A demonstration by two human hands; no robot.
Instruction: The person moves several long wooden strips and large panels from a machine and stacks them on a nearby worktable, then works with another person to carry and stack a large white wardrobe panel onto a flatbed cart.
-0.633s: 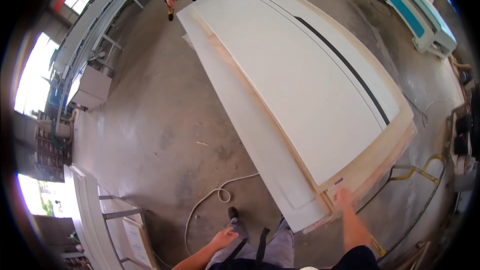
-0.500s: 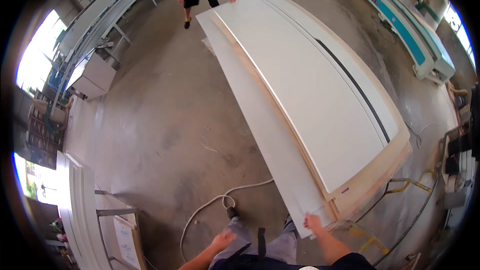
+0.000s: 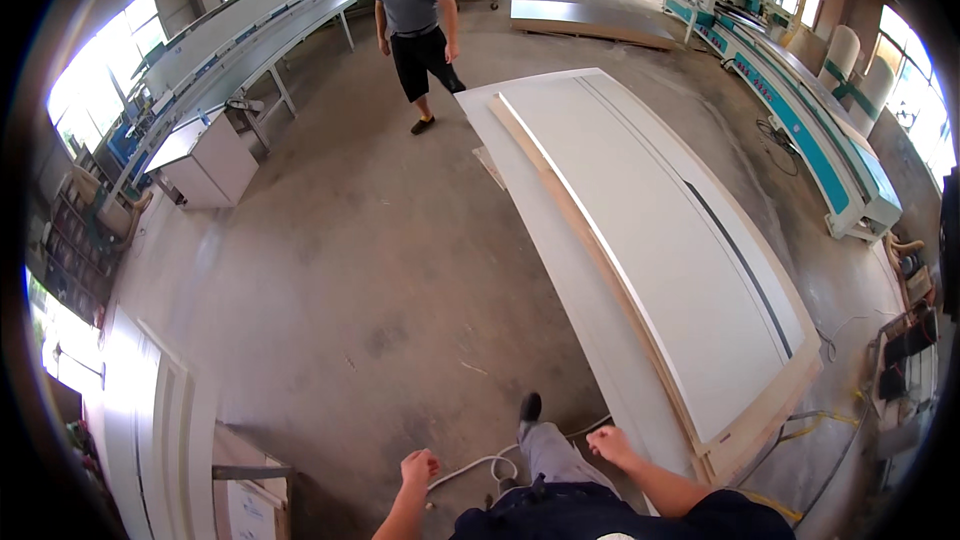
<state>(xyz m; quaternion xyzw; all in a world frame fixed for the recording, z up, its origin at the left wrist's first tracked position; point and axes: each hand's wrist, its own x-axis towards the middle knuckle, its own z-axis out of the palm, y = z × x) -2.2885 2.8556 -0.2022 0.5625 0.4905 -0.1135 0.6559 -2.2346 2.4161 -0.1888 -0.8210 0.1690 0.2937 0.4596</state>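
The left hand (image 3: 419, 466) is raised at the lower edge of the view, fingers curled in and nothing visible in the grip. The right hand (image 3: 609, 445) is likewise curled and holds nothing visible. It appears just beside the left edge of the stack's bottom sheet; contact cannot be determined from this angle. Between the hands are the person's grey trousers (image 3: 550, 455) and one dark shoe (image 3: 530, 406). A pale hose (image 3: 470, 464) lies looped on the floor near the left hand.

The white panel (image 3: 650, 230) lies flat on top of the stack, ahead and to the right of the right hand. A narrow black strip (image 3: 741, 258) runs lengthwise along its right portion. Directly beneath it is a brown board (image 3: 762, 414), exposed at the near end and along the sides. The bottom layer — a wide white sheet (image 3: 605, 340) — projects on the left. Yellow-and-dark tubing (image 3: 800, 428) stands near the right end corner. At lower left, white profiled boards (image 3: 150, 420) stand upright.

Farther left is a white cabinet (image 3: 222, 168), beside a long bench (image 3: 300, 40) on metal legs. On the right is a long teal-and-white machine (image 3: 790, 105). A co-worker (image 3: 412, 5) stands beyond the stack's far left corner, arms lowered. Farther back, a low board pile (image 3: 590, 20) rests on the floor.
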